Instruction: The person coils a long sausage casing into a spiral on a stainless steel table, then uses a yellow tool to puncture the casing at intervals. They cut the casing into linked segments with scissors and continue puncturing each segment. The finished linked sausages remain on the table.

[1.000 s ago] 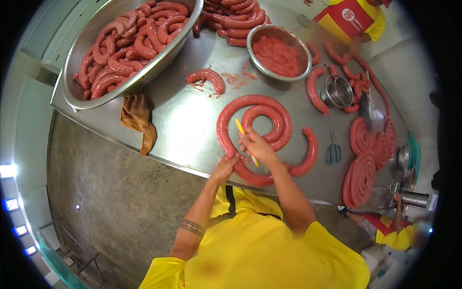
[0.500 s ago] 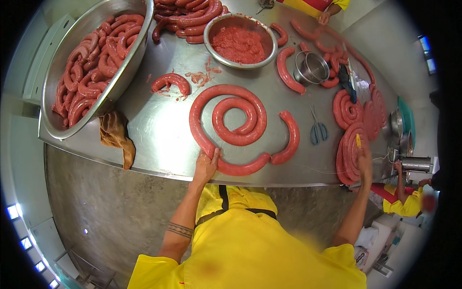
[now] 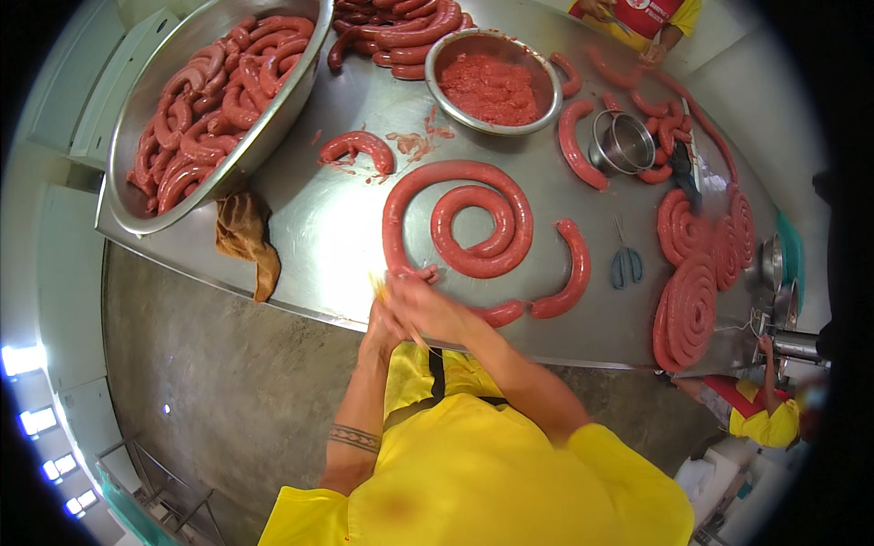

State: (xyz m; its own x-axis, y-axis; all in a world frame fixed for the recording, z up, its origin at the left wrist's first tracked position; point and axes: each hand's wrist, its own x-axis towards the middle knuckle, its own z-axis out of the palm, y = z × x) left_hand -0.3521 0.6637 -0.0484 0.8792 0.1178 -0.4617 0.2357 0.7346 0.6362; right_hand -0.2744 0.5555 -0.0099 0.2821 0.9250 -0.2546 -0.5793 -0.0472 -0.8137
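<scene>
My right hand, blurred, is closed on a slim yellow tool over my left hand; a thin string hangs below them. My left hand is partly hidden, fingers closed on something I cannot make out, at the lower-left part of a long raw sausage curled in a spiral on the steel table. A short curved sausage lies to the right of the spiral, blue-handled scissors beyond it.
A large basin of sausages, a bowl of red mince and a sausage pile line the back. A brown cloth hangs at the front edge. Tight coils and steel pots are right. Co-workers stand behind and at right.
My right hand, with the yellow tool, has moved leftward from the tight coils back to my left hand. My left hand has shifted slightly toward me relative to the table edge.
</scene>
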